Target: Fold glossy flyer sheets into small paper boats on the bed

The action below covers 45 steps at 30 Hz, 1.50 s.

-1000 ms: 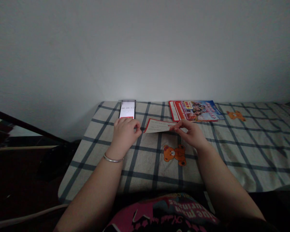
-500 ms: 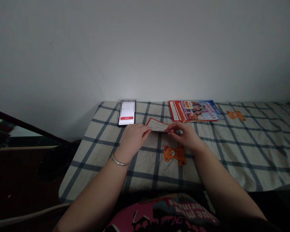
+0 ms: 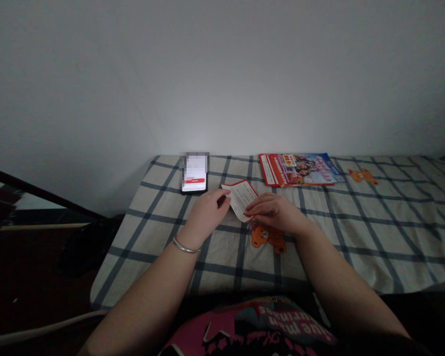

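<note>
Both hands hold a small white paper slip with a red border [image 3: 242,197] just above a checked cloth with bear prints [image 3: 356,222]. My left hand [image 3: 206,213], a silver bangle on its wrist, pinches the slip's left edge. My right hand [image 3: 273,213] lies over the slip's lower right corner with its fingers bent on it. The slip stands tilted, its printed face turned toward me.
A lit phone [image 3: 195,173] lies on the cloth just beyond my left hand. A colourful red and blue leaflet [image 3: 300,169] lies at the back near the wall. The cloth's left edge drops off to a dark floor area.
The slip has turned from lying flat and wide to tilted up and narrower. My left hand came over from the phone and took its left edge. My right hand drew closer to me.
</note>
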### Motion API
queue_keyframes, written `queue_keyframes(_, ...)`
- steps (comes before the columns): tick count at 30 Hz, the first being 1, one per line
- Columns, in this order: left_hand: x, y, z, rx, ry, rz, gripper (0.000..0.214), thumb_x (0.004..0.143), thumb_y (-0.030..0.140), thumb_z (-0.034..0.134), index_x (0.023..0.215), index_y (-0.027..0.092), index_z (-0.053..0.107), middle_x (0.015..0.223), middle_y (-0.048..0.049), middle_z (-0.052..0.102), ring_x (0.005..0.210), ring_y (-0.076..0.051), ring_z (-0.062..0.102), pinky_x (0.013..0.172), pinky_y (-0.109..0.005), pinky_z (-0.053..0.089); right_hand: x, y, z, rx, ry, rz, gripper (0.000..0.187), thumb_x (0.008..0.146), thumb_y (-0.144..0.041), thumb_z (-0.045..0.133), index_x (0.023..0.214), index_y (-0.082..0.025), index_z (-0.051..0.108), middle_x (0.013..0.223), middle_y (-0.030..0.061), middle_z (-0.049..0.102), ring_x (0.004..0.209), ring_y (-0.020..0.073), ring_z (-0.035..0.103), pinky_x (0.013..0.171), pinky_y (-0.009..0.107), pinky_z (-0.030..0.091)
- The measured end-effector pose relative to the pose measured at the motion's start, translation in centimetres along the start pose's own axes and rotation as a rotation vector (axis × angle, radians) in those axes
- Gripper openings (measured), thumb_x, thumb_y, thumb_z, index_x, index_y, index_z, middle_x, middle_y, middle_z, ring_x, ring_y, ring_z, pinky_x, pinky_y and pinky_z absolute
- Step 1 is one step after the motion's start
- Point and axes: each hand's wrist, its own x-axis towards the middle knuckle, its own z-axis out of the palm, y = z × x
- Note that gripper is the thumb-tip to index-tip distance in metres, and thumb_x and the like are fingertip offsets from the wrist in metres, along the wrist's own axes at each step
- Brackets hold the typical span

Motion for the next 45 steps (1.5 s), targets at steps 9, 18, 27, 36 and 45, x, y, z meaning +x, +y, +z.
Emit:
queue_keyframes(9, 0.1, -0.2, 0.8, -0.003, -0.038, 0.086, 0.025, 0.084, 0.012, 0.062, 0.107, 0.019, 0.071, 0.115, -0.0072, 0.070, 0.107, -0.022, 0.066, 0.098, -0.040, 0.052, -0.2, -0.5, 0.7, -0.113, 0.063, 0.177, 0.015, 0.092, -0.027, 0.061, 0.099, -0.027, 0.074, 0.091, 0.0017, 0.077, 0.080, 0.0160, 0.071, 0.071, 0.028, 0.052)
queue_keyframes(18, -0.1, 0.5, 0.3, -0.373, -0.060, 0.074, 0.025, 0.099, 0.032, 0.048, 0.103, 0.021, 0.070, 0.103, -0.0032, 0.074, 0.095, -0.017, 0.069, 0.086, -0.032, 0.055, 0.0, -0.5, 1.3, -0.109, 0.269, 0.266, 0.007, 0.089, -0.028, 0.063, 0.090, -0.025, 0.069, 0.081, 0.0007, 0.072, 0.071, 0.0165, 0.066, 0.063, 0.029, 0.050)
queue_keyframes(27, -0.3, 1.2, 0.8, -0.418, -0.068, 0.065, 0.013, 0.089, 0.025, 0.062, 0.101, 0.021, 0.067, 0.098, -0.0019, 0.073, 0.088, -0.016, 0.069, 0.081, -0.031, 0.056, 0.8, -0.4, 1.6, -0.206, 0.508, 0.159, 0.004, 0.086, -0.026, 0.067, 0.084, -0.024, 0.068, 0.127, 0.0089, 0.064, 0.121, 0.0278, 0.057, 0.101, 0.051, 0.045)
queue_keyframes(36, -0.6, 1.8, 1.5, -0.634, 0.015, -0.109, 0.012, 0.087, 0.025, 0.061, 0.094, 0.021, 0.052, 0.083, 0.0014, 0.070, 0.071, -0.014, 0.069, 0.063, -0.023, 0.054, 1.2, -0.8, 2.3, -0.087, 0.502, 0.253, 0.007, 0.086, -0.023, 0.065, 0.080, -0.023, 0.062, 0.080, 0.0029, 0.064, 0.076, 0.0179, 0.060, 0.066, 0.031, 0.049)
queue_keyframes(45, -0.6, 2.3, 2.1, -0.917, -0.007, -0.234, 0.020, 0.083, 0.032, 0.062, 0.097, 0.018, 0.059, 0.089, -0.0056, 0.073, 0.079, -0.020, 0.072, 0.068, -0.030, 0.057, 1.3, -0.4, 3.0, 0.003, 0.522, 0.320, 0.005, 0.084, -0.026, 0.067, 0.087, -0.023, 0.066, 0.080, 0.0017, 0.062, 0.070, 0.0157, 0.056, 0.062, 0.029, 0.046)
